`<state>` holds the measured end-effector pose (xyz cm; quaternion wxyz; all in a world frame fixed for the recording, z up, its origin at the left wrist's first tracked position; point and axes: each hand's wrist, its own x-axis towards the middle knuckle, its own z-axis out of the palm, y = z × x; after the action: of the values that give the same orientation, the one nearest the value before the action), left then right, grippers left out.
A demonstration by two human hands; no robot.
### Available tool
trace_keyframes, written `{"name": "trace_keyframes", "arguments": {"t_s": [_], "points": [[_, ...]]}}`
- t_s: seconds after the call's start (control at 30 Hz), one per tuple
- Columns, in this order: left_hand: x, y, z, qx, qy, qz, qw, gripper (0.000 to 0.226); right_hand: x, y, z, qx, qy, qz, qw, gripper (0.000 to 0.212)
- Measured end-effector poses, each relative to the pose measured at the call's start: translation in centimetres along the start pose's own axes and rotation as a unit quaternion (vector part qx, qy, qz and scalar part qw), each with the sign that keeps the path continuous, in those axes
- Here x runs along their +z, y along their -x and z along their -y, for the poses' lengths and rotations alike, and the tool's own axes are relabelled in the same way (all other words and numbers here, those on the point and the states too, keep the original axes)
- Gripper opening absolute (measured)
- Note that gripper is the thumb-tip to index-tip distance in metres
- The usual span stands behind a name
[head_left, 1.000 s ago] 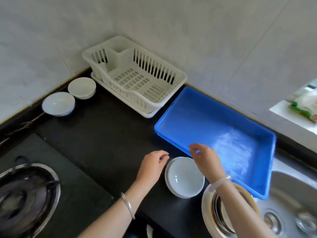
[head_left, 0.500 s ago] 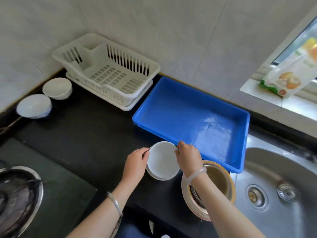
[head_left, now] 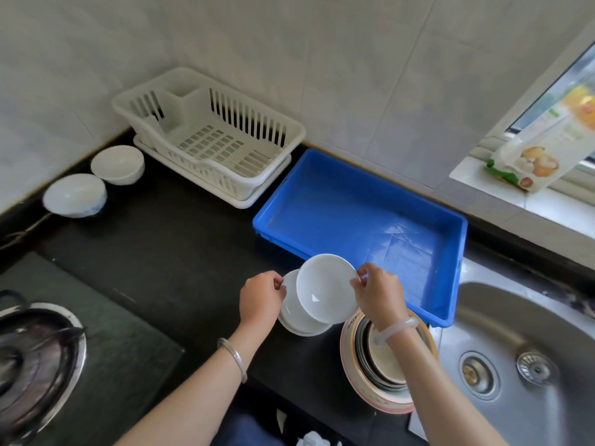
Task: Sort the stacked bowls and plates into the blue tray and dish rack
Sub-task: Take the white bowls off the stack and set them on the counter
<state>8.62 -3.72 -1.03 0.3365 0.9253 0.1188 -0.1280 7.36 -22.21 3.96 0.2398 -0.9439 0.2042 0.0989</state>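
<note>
A stack of white bowls [head_left: 294, 313] sits on the black counter, just in front of the blue tray [head_left: 363, 233]. My right hand [head_left: 380, 292] pinches the rim of the top white bowl [head_left: 325, 288] and holds it tilted above the stack. My left hand [head_left: 260, 299] grips the left rim of the stack below. The white dish rack [head_left: 209, 136] stands against the wall, left of the tray, with nothing in it. Beneath my right wrist lies a stack of plates [head_left: 383, 365] with a pink-rimmed plate at the bottom.
Two more white bowls [head_left: 117, 164] [head_left: 75, 194] stand at the far left by the wall. A gas stove with a pot [head_left: 29, 355] is at the lower left. A steel sink [head_left: 521, 358] lies to the right. A food packet [head_left: 544, 156] leans on the window sill.
My right hand has lifted the top bowl off the stack and tilted it toward the tray. My left hand has closed on the stack's rim. The camera view has shifted.
</note>
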Motion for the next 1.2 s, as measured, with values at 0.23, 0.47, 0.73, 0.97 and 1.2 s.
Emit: {"name": "trace_keyframes", "arguments": {"t_s": [0.23,0.47,0.73,0.97,1.2], "points": [[-1.3,-0.5,-0.6,0.013,0.027,0.009,1.0,0.005,-1.3,0.4,0.2,-0.016,-0.029,-0.001,0.999,0.02],[-6.5,-2.1,-0.2,-0.007,0.084,-0.026,0.996,0.007,-3.1,-0.4,3.3,-0.056,-0.111,-0.003,0.992,0.013],[-11.9,-4.3,5.8,-0.087,0.157,-0.106,0.978,0.011,-0.5,-3.3,9.9,-0.12,-0.133,0.036,0.983,0.011],[-14.9,-6.1,13.2,-0.181,0.223,-0.178,0.941,0.01,5.6,-6.4,16.5,-0.125,-0.163,0.126,0.971,0.008],[-17.1,-9.0,18.3,-0.252,0.278,-0.246,0.894,0.017,11.9,-9.5,23.2,-0.106,-0.175,0.141,0.969,0.017]]}}
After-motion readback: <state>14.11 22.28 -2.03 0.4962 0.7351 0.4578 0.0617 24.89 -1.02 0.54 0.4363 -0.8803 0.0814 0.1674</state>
